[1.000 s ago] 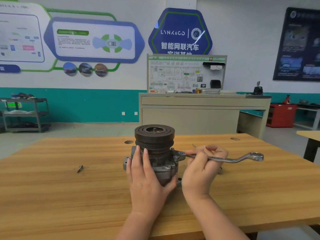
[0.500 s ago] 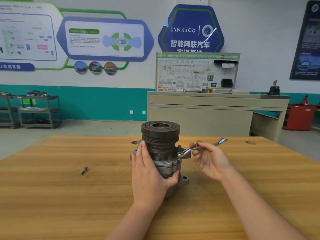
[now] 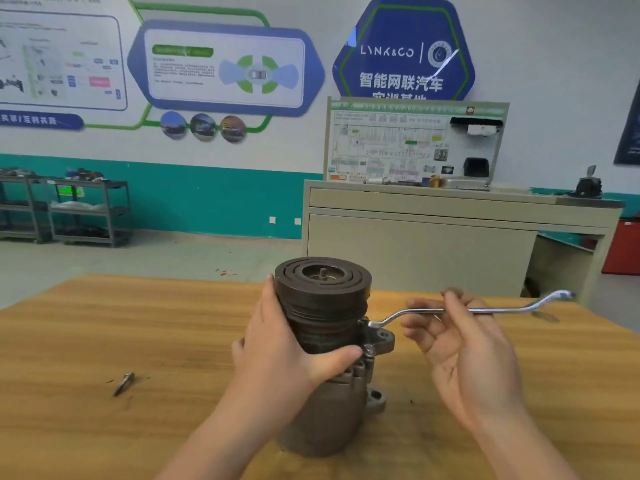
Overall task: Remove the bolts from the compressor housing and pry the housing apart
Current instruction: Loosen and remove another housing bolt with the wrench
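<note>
The grey compressor (image 3: 325,403) stands upright on the wooden table (image 3: 104,341), its dark grooved pulley (image 3: 322,285) on top. My left hand (image 3: 280,348) grips the housing just below the pulley, thumb across the front. A bolt head (image 3: 368,349) sticks up at the flange beside my thumb. A silver offset ring wrench (image 3: 485,310) sits with one end on a bolt at the housing's upper right flange and points right. My right hand (image 3: 460,344) pinches the wrench shank between fingertips and thumb, palm turned up.
One removed bolt (image 3: 124,383) lies on the table to the left. Beyond the table stand a beige training bench (image 3: 433,233) with a display board, metal shelf carts (image 3: 83,213) at the far left and a red cabinet (image 3: 623,247) at the right.
The compressor has come nearer. My right hand swung the wrench handle away and back to the right, turning palm up. My left hand slid round the housing's left side.
</note>
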The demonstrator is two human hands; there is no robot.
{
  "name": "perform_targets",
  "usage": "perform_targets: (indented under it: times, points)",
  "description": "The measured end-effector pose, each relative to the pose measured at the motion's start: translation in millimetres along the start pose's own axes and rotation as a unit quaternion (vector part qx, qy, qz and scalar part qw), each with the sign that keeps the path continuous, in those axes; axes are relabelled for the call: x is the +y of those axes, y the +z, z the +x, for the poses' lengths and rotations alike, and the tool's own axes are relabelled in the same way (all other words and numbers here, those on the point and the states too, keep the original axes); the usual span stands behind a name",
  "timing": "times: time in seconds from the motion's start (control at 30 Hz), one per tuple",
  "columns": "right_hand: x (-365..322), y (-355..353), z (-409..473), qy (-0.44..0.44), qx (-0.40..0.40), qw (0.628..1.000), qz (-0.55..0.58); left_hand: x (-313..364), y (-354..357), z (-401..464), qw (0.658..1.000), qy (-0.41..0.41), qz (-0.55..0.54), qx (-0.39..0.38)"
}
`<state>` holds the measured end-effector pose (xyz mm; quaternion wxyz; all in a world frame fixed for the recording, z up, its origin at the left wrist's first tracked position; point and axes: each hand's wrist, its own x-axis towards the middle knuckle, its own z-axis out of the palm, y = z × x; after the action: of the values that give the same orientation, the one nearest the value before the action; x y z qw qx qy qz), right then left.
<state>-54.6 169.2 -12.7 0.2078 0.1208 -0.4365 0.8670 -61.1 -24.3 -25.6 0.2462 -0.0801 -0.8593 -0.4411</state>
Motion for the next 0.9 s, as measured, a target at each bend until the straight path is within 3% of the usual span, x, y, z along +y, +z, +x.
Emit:
perform_targets:
  times: [0.13,0.27,0.5,0.63,0.77,0.9]
  points:
    - [6.4,4.4,-10.1,-0.157,-0.056,0.974,-0.152,-9.6,1.0,1.1,0.998,0.051,-0.041,-0.018]
    - [10.0,1.0,-19.7,-0.214,-0.094,0.945,-0.228,-14.1,1.6,-4.5,0.997,0.072,-0.041,-0.012]
    - [6.8,-2.2,-18.8,-0.198,-0.057,0.960,-0.187,-18.8,7.5,-13.4,0.992,0.074,-0.100,0.023]
    - [2.9,-6.5,-18.0,-0.129,-0.002,0.984,-0.124,-17.5,10.1,-17.1,0.989,0.045,-0.137,0.019]
    - [5.5,-8.6,-15.3,-0.060,0.038,0.995,-0.063,-11.3,12.3,-19.8,0.996,0.029,-0.081,0.033]
    - [14.2,-7.5,-15.3,-0.070,0.010,0.997,-0.044,-8.5,16.7,-20.4,0.998,0.013,-0.018,0.062]
